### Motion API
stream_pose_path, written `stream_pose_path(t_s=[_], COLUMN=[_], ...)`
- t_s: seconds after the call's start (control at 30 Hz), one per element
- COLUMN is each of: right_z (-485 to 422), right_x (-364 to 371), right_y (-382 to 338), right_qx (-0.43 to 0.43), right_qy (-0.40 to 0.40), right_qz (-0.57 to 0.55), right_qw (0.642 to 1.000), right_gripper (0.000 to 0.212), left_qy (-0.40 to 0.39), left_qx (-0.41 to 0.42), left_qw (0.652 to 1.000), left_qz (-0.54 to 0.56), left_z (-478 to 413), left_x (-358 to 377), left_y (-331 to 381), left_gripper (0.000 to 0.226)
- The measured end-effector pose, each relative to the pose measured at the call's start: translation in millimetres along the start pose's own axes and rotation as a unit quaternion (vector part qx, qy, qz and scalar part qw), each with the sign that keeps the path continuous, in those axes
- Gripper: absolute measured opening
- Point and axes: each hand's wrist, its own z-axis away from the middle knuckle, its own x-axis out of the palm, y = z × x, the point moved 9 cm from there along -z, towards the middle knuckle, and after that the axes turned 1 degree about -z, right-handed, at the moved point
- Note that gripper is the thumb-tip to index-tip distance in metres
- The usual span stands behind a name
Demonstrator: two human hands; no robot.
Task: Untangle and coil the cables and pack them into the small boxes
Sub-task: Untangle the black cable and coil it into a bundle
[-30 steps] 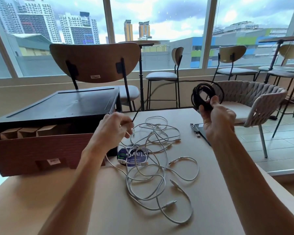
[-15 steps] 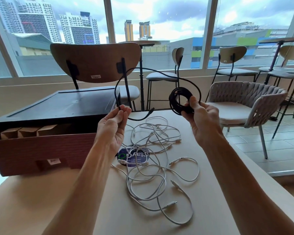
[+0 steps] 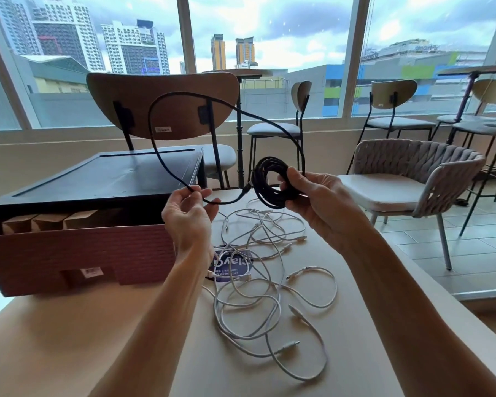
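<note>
Coiling of the black cable (image 3: 259,184) is in hand above the bench (image 3: 69,339): the right hand (image 3: 318,202) grips the coil and the left hand (image 3: 188,219) pinches the loose tail, which I judge must be wound on next, while the white cables (image 3: 258,282) wait tangled below.

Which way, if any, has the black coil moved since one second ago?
Yes. The right hand carried the black coil left, off the woven chair, toward the left hand.

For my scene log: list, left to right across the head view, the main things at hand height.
cardboard box → left hand → black cable coil → right hand → woven chair
</note>
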Motion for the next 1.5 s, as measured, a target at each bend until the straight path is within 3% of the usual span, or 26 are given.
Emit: stream_pose_path(t_s=[0.1, 0.37, 0.47, 0.6, 0.7, 0.9, 1.0, 1.07, 1.23, 1.37, 1.5], right_z=[-2.1, -7.1, -6.9, -7.8, -8.2, -5.4, -4.9, -4.2, -3.5, -3.2, -4.7], right_x=[-2.8, -12.2, -8.3, -5.2, -7.8, -5.8, 2.7, 8.1, 13.2, 6.4, 0.0], right_y=[1.0, 10.5, 16.1, 20.6, 16.9, 1.7, 0.9, 3.6, 6.4, 5.3, 3.8], right_qx=[-0.01, -0.015, -0.002, -0.001, -0.035, -0.128, -0.146, -0.144, -0.144, -0.144, -0.155], right_qy=[0.011, 0.043, 0.028, 0.019, 0.037, 0.054, 0.027, 0.008, 0.001, 0.029, 0.062], right_qz=[0.033, 0.105, 0.101, 0.099, 0.134, 0.285, 0.329, 0.336, 0.335, 0.323, 0.341], right_qw=[0.999, 0.993, 0.994, 0.995, 0.99, 0.948, 0.932, 0.931, 0.931, 0.935, 0.925], right_gripper=[0.032, 0.023, 0.024, 0.025, 0.025, 0.019, 0.019, 0.02, 0.018, 0.016, 0.019], left_qy=[-0.004, -0.157, -0.189, -0.189, -0.232, -0.303, -0.331, -0.335, -0.317, -0.366, -0.348], left_qx=[0.018, 0.034, -0.033, -0.2, -0.265, -0.277, -0.279, -0.29, -0.302, -0.301, -0.307], left_qw=[1.0, 0.985, 0.981, 0.957, 0.933, 0.912, 0.901, 0.896, 0.899, 0.881, 0.886], left_qz=[-0.019, -0.058, -0.002, 0.095, 0.08, 0.0, -0.014, -0.007, 0.005, -0.008, -0.007], left_z=[-2.3, 24.8, 25.9, 30.7, 43.9, 59.3, 61.6, 63.4, 62.5, 67.8, 67.4], left_x=[-0.6, 40.2, 47.0, 47.9, 55.1, 69.9, 68.9, 67.9, 65.9, 71.2, 70.2], left_y=[3.6, 14.7, 7.4, -19.5, -33.5, -36.0, -36.5, -38.3, -43.0, -39.4, -38.0], left_gripper=[0.022, 0.02, 0.02, 0.019, 0.031, 0.022, 0.031, 0.033, 0.011, 0.025, 0.033])
